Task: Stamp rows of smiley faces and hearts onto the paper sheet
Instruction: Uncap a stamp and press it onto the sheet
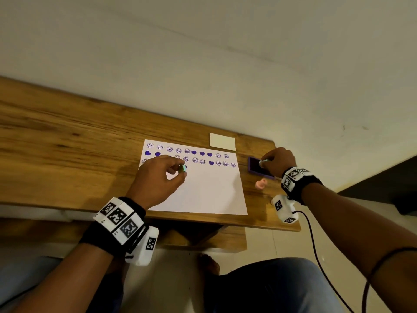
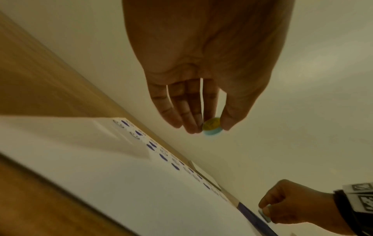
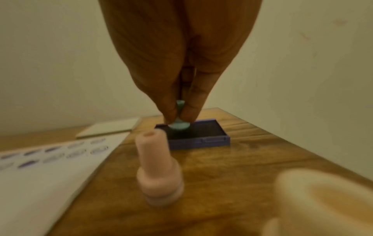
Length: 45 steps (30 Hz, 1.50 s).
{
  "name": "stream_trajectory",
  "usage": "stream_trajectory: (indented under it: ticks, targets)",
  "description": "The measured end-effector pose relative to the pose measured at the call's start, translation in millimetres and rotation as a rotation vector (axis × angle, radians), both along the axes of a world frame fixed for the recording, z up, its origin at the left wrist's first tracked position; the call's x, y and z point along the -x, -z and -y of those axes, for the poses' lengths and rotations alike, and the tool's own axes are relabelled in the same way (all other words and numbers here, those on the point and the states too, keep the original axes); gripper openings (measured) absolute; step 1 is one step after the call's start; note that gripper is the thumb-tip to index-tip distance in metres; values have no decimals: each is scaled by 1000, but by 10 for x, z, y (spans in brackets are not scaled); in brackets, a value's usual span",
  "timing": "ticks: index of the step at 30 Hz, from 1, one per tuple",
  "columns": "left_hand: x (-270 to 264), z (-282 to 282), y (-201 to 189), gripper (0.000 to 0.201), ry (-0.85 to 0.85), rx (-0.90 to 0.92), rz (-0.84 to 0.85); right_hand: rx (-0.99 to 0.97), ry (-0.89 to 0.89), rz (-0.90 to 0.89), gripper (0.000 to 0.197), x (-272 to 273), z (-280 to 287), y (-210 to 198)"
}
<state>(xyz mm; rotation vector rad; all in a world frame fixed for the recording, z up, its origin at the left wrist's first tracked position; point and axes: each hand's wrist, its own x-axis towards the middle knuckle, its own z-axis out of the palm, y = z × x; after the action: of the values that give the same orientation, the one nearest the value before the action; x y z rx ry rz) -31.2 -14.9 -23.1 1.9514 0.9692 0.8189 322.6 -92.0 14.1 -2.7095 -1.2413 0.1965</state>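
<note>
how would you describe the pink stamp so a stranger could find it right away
On the wooden table, look right of the paper sheet, just in front of the purple ink pad. The pink stamp stands there upright, untouched, while each hand pinches a teal one.

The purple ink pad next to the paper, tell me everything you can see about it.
The ink pad is a shallow rectangular tray, plastic by the look, with purple walls and a dark inked surface inside. It lies flat and open on the wooden table, just off the right edge of the paper sheet, near the table's far right corner. The right hand pinches a small teal stamp and holds its round base on the inked surface. A pink stamp stands in front of it, apart.
</note>
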Motion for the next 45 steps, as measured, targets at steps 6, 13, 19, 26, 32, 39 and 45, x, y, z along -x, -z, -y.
stream_trajectory:
  ticks: [6, 13, 19, 26, 32, 39, 45]
  targets:
    - [37, -26, 114, 32, 109, -100, -355, -794, 162, -836, 9, 705, 223, -377]
    - [-30, 13, 162, 37, 182, -102, -624, -991, 313, -1844, 17, 1700, 457, -216]
    - [-112, 171, 127, 32, 246, -201, -746, -1032, 345, -2095, 35, 1950, 484, 38]
    - [-233, 375, 106, 29, 285, -265, -758, -1023, 273, -2125, 43, 1933, 528, 48]
    - [-196, 300, 73, 31, 238, -210, -675, -759, 220, -1414, 15, 1672, 386, 24]
    - [-13, -38, 31, 30, 72, -104, -562, -311, -78, -554, 17, 1414, -32, 207]
    - [17, -75, 54, 32, 30, -76, -541, -81, -219, -229, 23, 1522, -258, 243]
